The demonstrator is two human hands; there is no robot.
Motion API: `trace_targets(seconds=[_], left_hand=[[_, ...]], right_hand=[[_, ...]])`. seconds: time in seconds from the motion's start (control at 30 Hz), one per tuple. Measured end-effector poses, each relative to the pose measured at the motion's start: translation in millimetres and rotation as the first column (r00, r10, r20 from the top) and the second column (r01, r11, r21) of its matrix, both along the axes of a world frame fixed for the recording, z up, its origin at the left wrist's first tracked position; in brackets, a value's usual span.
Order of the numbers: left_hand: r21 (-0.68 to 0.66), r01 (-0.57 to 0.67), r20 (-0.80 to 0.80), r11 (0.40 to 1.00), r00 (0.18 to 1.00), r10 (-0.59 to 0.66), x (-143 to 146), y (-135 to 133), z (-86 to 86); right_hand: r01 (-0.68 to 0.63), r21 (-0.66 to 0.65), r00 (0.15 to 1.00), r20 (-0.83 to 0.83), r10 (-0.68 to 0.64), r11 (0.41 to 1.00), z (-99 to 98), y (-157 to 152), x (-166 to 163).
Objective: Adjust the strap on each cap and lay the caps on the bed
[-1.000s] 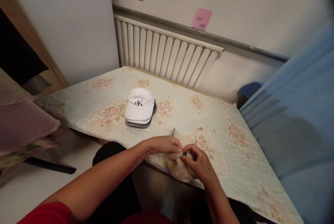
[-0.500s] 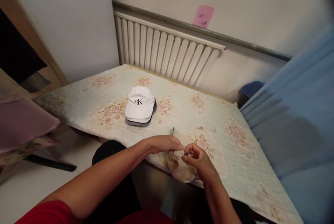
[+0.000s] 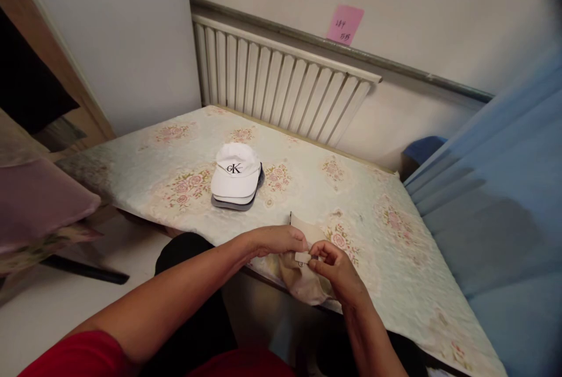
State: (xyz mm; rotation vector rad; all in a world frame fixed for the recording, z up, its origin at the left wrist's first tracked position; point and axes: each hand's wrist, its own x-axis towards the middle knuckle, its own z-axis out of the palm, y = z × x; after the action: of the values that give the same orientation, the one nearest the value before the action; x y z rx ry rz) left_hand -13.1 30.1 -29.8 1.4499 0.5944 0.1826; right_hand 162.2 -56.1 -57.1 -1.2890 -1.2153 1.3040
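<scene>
While both bare forearms reach in over the near edge of a pale, rose-patterned surface (image 3: 302,169), the person's fingers meet at a soft beige fabric cap (image 3: 302,289). The cap lies at that edge, directly beneath and between the two hands, its brim extending away from the person beyond the fingertips and its crown nearer the body. The right hand (image 3: 336,266) grasps one end of the cap's light strap (image 3: 302,258) between thumb and forefinger. The left hand (image 3: 283,240) has its fingers curled at the cap just above the strap; whether they pinch the fabric or merely rest against it cannot be told. A small metal buckle (image 3: 301,264) shows at the strap, just left of the right thumb. Farther off, apart from both hands, a white cap with black lettering (image 3: 236,175) tops a stack, a grey brim (image 3: 232,205) showing at the bottom.
</scene>
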Motion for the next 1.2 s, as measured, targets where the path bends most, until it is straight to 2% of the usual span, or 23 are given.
trace_targets(seconds=[0.13, 0.33, 0.57, 0.8, 1.2], left_hand=[[0.188, -0.068, 0.023, 0.98, 0.998, 0.064, -2, -1, -1.4], [0.204, 0.0, -0.012, 0.979, 1.0, 0.003, -3, -8, -1.0], [0.4, -0.006, -0.121, 0.917, 0.991, 0.059, -1, -10, -0.8], [0.284, -0.041, -0.106, 0.958, 0.992, 0.074, 2, -11, -4.2], [0.276, -0.067, -0.078, 0.959, 0.993, 0.091, 3, -16, -7.3]], right_hand=[[0.001, 0.0, 1.0, 0.01, -0.001, 1.0, 0.6, 0, 1], [-0.006, 0.0, 1.0, 0.018, 0.006, 1.0, -0.5, 2, 2], [0.002, 0.024, 0.999, 0.051, -0.003, 1.0, -3.4, 2, 4], [0.017, 0.022, 1.0, 0.018, -0.018, 1.0, -1.2, 1, 0], [0.027, 0.021, 1.0, -0.011, -0.027, 0.999, -2.7, 0, -3]])
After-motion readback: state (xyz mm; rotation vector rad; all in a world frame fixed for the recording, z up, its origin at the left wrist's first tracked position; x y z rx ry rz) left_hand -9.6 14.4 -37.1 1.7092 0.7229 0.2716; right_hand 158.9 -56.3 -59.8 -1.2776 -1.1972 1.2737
